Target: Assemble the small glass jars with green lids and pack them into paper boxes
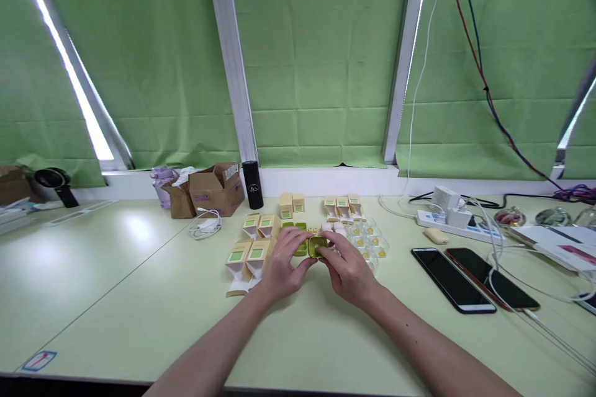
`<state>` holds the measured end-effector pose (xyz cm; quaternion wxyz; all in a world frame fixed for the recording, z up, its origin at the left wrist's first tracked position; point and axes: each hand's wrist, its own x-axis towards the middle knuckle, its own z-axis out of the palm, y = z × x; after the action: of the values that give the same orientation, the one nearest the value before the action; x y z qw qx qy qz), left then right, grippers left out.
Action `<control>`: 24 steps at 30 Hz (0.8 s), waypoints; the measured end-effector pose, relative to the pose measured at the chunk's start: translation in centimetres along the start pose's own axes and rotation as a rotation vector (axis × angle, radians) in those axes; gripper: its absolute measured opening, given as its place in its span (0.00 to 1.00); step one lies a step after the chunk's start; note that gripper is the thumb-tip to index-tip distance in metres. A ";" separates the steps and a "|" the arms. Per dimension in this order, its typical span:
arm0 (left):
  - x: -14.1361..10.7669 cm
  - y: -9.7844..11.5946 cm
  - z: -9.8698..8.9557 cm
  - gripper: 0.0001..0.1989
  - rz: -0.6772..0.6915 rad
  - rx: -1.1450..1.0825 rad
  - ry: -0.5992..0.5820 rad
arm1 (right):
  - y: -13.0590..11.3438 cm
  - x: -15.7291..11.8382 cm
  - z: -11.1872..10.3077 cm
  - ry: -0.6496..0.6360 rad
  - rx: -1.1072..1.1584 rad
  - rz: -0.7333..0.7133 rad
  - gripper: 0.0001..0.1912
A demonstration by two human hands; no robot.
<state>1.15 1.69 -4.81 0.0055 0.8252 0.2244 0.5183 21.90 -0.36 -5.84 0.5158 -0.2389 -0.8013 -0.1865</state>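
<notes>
Between my two hands is a small olive-green square case (318,247), its hollow side turned toward me. My left hand (285,263) grips its left edge with thumb and fingers, while my right hand (350,268) holds its right side, a finger reaching into the hollow. Behind my left fingers, more green cases (302,249) lie on the table, partly hidden. Cream cartons with green labels (238,260) stand with open flaps left of my left hand. Clear cups with yellow centres (378,245) cluster beyond my right hand, beside small pale pink pieces (339,228).
More small cartons (343,208) stand at the back. Two phones (452,280), a power strip (459,226) and white cables are on the right. A cardboard box (216,189), a black bottle (252,185) and a coiled white cable (205,224) occupy the back left.
</notes>
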 end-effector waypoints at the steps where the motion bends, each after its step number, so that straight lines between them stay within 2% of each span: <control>1: 0.0 0.0 0.0 0.22 0.001 -0.001 0.002 | 0.0 0.0 0.0 0.001 -0.001 -0.005 0.18; 8: 0.0 0.1 0.0 0.22 0.012 0.003 0.005 | -0.1 0.0 0.0 0.001 0.014 0.034 0.16; 16: -0.1 -0.2 0.0 0.23 0.007 0.019 -0.008 | -0.1 -0.6 0.5 -0.004 0.131 0.120 0.20; 19: 0.0 0.0 -0.2 0.23 0.005 0.008 -0.015 | -0.1 -0.8 0.6 0.001 0.198 0.203 0.17; 24: 0.1 0.2 -0.3 0.21 -0.002 -0.009 -0.012 | 0.2 -0.7 0.7 0.080 0.327 0.432 0.10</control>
<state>1.05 1.45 -4.56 0.0110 0.8281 0.2230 0.5143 21.76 0.01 -6.78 0.6065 -0.3101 -0.7304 0.0504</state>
